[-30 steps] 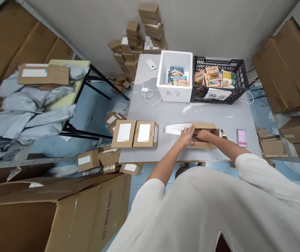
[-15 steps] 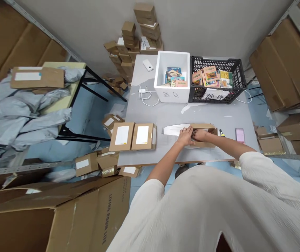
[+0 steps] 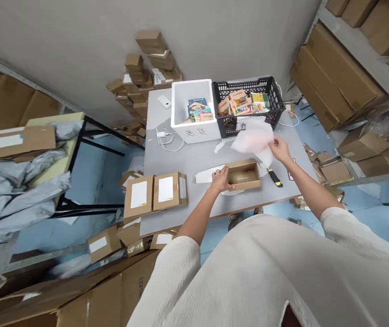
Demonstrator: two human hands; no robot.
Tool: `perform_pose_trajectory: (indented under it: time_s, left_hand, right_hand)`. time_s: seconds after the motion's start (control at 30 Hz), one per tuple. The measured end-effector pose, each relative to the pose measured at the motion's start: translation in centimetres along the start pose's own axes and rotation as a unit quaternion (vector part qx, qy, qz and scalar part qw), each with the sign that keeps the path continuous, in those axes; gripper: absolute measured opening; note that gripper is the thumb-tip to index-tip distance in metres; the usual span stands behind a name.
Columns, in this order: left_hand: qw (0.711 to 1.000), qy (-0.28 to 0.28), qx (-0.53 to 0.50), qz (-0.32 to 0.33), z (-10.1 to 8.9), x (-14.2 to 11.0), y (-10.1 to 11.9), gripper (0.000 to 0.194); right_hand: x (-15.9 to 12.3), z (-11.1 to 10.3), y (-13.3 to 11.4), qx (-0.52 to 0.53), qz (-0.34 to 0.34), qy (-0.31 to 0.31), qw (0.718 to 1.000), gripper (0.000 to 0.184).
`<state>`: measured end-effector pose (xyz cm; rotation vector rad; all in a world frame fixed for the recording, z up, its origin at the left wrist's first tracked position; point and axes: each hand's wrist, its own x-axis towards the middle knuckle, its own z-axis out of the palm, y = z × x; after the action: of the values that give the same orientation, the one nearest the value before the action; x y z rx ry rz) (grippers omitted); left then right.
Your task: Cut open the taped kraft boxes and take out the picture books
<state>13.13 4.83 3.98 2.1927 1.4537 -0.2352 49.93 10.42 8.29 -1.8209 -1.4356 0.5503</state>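
An open cardboard box [image 3: 245,184] lies on the grey table, and its visible inside is bare cardboard. My left hand [image 3: 220,180] grips the box's left end, beside a white flap [image 3: 204,175]. Above and right of the box, my right hand [image 3: 280,149] pinches the edge of a translucent white plastic wrap [image 3: 254,138]. Something pinkish shows through the wrap, but I cannot make out what. The wrap partly covers the front of the black crate [image 3: 228,129]. A yellow and black utility knife [image 3: 275,178] lies right of the box.
Two closed, labelled cartons [image 3: 154,180] stand at the table's left. A white foam box [image 3: 194,134] with books stands at the back beside the book-filled crate. A phone [image 3: 291,170] lies near the right edge. Grey parcels [image 3: 27,181] and stacked cartons [image 3: 160,59] surround the table.
My right hand has come out of the box and moved up and right, lifting the plastic wrap. My left hand stays at the box's left end. The view has shifted right.
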Motion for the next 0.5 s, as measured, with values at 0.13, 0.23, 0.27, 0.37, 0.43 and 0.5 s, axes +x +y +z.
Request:
perform_pose_trajectory:
  time_s: [0.13,0.23,0.27,0.37,0.43,0.5]
  left_hand:
    - [1.000,-0.011,0.021,-0.017,-0.1,0.1,0.3,0.129]
    - [0.999,-0.020,0.032,-0.029,-0.1,0.3,0.4,0.131]
    - [0.999,-0.023,0.034,-0.033,-0.1,0.4,0.4,0.131]
    - [0.998,-0.029,0.037,-0.041,0.1,0.6,0.3,0.134]
    - [0.998,-0.030,0.040,-0.046,0.2,0.6,0.2,0.134]
    - [0.998,-0.028,0.042,-0.048,0.4,0.6,0.1,0.135]
  right_hand:
    - [-3.2,1.9,4.9,0.071,0.192,0.074,0.976,0.035]
    - [-6.8,4.3,7.4,0.074,0.279,0.073,0.955,0.034]
    - [-7.8,5.0,7.9,0.067,0.314,0.056,0.946,0.032]
    - [-10.0,6.2,9.2,0.014,0.401,-0.005,0.916,0.029]
    - [-10.7,6.2,10.0,-0.015,0.415,-0.031,0.909,0.028]
    - [-11.2,5.7,10.6,-0.045,0.352,-0.059,0.933,0.031]
